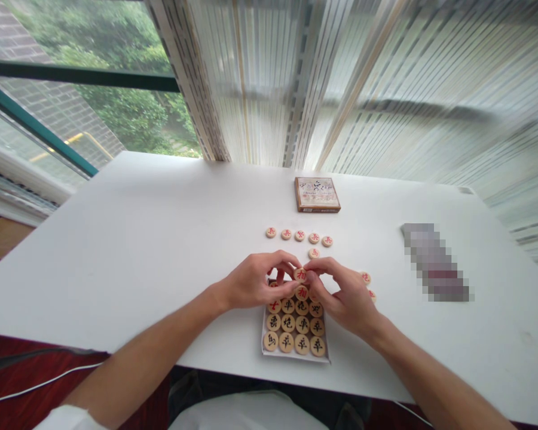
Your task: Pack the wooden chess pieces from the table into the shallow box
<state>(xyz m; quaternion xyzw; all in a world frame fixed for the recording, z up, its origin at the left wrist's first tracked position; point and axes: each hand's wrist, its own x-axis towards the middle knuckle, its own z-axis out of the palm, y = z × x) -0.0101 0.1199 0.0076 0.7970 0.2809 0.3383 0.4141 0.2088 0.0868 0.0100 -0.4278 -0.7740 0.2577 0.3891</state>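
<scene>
A round wooden piece with a red character [300,275] is pinched between the fingertips of my left hand [269,279] and my right hand [343,292], above the far part of an open white box [264,334]. Rows of round wooden pieces fill the box, with black characters in the near rows and red ones farther back; my fingers partly hide the far row. Beyond my hands lies a row of several red-character pieces [300,235], with a single red piece [314,253] just nearer. Two more red pieces [365,278] show partly beside my right hand.
A flat printed box [317,194] lies on the white table [161,239] beyond the row of pieces. A pixelated, blurred-out object [437,263] is at the right. Striped curtains [269,83] and a window stand behind the table's far edge.
</scene>
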